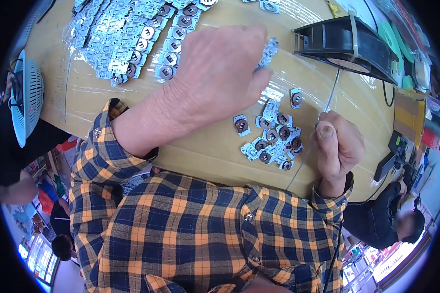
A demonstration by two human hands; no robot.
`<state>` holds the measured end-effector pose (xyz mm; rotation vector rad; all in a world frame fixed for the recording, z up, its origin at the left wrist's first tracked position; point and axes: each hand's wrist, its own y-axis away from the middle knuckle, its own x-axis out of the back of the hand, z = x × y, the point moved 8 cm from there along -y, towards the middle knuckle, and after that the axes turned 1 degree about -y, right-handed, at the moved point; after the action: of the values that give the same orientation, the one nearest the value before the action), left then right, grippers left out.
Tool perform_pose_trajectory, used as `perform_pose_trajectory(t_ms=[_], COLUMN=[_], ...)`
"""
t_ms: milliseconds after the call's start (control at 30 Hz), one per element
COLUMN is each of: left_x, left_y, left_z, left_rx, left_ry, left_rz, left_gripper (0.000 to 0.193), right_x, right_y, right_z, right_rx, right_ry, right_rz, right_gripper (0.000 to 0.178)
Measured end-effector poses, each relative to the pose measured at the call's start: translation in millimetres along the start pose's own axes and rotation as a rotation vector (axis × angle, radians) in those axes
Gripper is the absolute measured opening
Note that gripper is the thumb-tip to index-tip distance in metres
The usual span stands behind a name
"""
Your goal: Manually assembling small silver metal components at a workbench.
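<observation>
My left hand (222, 71) reaches across the table from the left, its back toward me. Its fingers are closed on a small silvery metal part (268, 52), mostly hidden behind them. Below and to the right of it lies a loose heap of small metal plates with round brown discs (283, 132). Single plates (241, 125) lie apart from the heap. Just right of the heap, my right hand (341, 141) is closed, thumb over the fingers. A small dark bit shows at its fingertips, too little to name. A thin pale line runs past that hand; rod or table seam, I cannot tell.
Overlapping rows of similar metal plates (117, 36) cover the table's far left. A black fan-like housing (347, 46) stands at the far right. A pale blue plastic basket (28, 97) is at the left edge. Other people (384, 217) are beyond the table on both sides.
</observation>
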<state>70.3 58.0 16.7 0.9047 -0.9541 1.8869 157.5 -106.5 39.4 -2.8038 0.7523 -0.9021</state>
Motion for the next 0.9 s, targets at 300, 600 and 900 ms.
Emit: perform_pose_trajectory(t_ms=[300,600,900], left_x=[-20.9,1.0,-18.5], left_y=[4.4,-1.9,2.8], left_z=[9.8,0.7,-1.5], left_rx=[0.213,0.253,0.405], left_ry=[1.094,1.188,1.627], left_rz=[-0.464,-0.120,-0.105], left_gripper=[0.015,0.024,0.030], right_x=[-4.2,-11.8,-12.1], right_y=[3.3,2.9,3.0], right_z=[29.8,21.0,12.2], right_rx=[-0.438,-0.367,-0.206], right_ry=[-0.304,-0.317,-0.289], right_rz=[0.037,-0.033,-0.083], right_gripper=[0.031,0.032,0.031])
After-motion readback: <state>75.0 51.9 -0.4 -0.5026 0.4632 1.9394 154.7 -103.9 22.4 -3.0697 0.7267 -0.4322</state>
